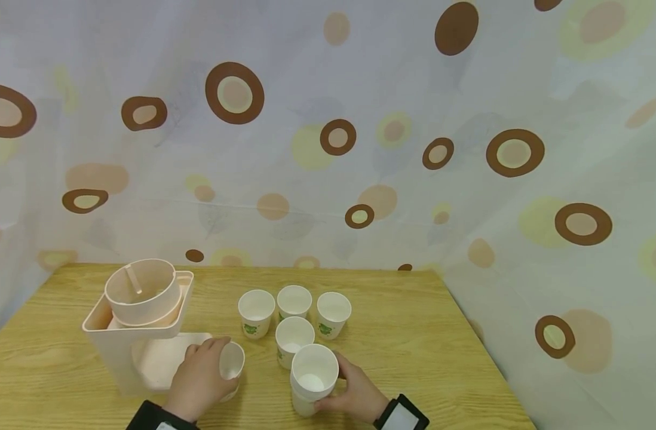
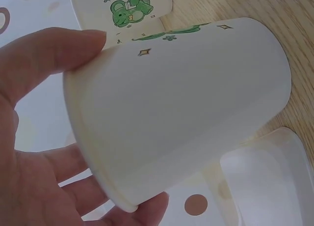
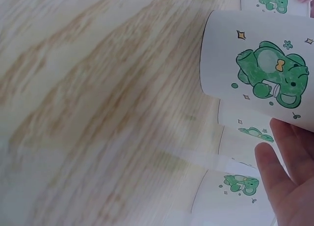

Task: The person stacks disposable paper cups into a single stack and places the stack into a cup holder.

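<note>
My left hand (image 1: 201,377) grips a white paper cup (image 1: 232,362) near its rim, beside the white base of a cream-coloured appliance. Up close in the left wrist view, thumb and fingers lie on opposite sides of that cup (image 2: 181,108). My right hand (image 1: 358,388) holds another paper cup (image 1: 313,373) at the front. A second white cup part (image 1: 303,407) shows beneath it; whether the two are nested I cannot tell. A green bear is printed on the cup (image 3: 272,73) in the right wrist view, with fingertips (image 3: 267,159) at its side.
Several upright paper cups stand behind my hands, among them a front one (image 1: 294,337) and a left one (image 1: 256,313). On the left is the cream appliance (image 1: 110,352) with a round container (image 1: 145,298) on top. A patterned curtain (image 1: 306,179) borders the wooden table (image 1: 425,346).
</note>
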Tool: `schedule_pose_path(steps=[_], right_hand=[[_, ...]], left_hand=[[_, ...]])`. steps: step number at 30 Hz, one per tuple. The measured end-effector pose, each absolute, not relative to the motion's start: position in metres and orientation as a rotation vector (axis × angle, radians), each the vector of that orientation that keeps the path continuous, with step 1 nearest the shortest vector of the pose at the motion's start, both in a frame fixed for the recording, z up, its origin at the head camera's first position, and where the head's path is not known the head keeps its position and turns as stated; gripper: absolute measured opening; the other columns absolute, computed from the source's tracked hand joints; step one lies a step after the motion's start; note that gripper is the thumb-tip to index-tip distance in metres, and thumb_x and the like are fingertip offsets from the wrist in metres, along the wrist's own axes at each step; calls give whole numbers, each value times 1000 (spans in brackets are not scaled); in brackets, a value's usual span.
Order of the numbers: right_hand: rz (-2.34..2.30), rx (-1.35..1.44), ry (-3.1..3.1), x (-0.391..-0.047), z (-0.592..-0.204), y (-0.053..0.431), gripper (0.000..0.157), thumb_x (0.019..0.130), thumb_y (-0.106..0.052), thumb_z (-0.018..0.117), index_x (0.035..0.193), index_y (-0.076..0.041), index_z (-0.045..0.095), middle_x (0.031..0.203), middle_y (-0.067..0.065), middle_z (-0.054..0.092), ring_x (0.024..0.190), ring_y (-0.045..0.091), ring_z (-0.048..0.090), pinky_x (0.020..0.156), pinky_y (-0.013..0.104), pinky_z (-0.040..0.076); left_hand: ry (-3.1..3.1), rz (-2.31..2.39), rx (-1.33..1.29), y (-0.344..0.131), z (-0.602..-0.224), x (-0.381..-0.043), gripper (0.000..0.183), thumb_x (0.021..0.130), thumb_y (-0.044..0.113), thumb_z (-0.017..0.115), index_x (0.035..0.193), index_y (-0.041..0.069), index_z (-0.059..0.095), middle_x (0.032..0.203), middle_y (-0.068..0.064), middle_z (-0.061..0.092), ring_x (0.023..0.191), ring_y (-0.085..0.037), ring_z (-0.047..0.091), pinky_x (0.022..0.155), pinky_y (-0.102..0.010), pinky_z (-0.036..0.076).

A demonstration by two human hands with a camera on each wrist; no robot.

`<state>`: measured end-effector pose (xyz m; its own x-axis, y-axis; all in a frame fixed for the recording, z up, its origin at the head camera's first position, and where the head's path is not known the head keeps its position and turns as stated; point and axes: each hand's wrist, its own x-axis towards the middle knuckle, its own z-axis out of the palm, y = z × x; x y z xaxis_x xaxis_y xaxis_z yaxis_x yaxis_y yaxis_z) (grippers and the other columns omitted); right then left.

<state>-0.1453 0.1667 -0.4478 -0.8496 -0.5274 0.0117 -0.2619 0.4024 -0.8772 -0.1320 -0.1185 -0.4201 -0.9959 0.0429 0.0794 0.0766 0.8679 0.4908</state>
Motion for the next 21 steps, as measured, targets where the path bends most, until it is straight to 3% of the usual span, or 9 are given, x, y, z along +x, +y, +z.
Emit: schedule_pose_path(steps=[15, 21], right_hand=[[-1401, -694, 2396, -145, -446, 168, 76, 73, -22, 77, 137, 2, 43, 130, 18, 58, 114, 31, 55, 93, 47, 46], [-1400, -690, 2396, -145, -445, 168, 76, 73, -22, 77, 137, 2, 43, 130, 19, 58, 114, 31, 54, 94, 48, 45]], left_hand=[[-3034, -909, -115, -116, -414, -129, 68, 61, 27, 82, 119, -2, 60, 118, -21, 61, 101, -36, 51, 73, -52, 53], [-2955, -885, -168, -110, -401, -125, 65, 60, 29, 81, 117, 2, 62, 113, -15, 64, 98, -32, 51, 74, -49, 52]])
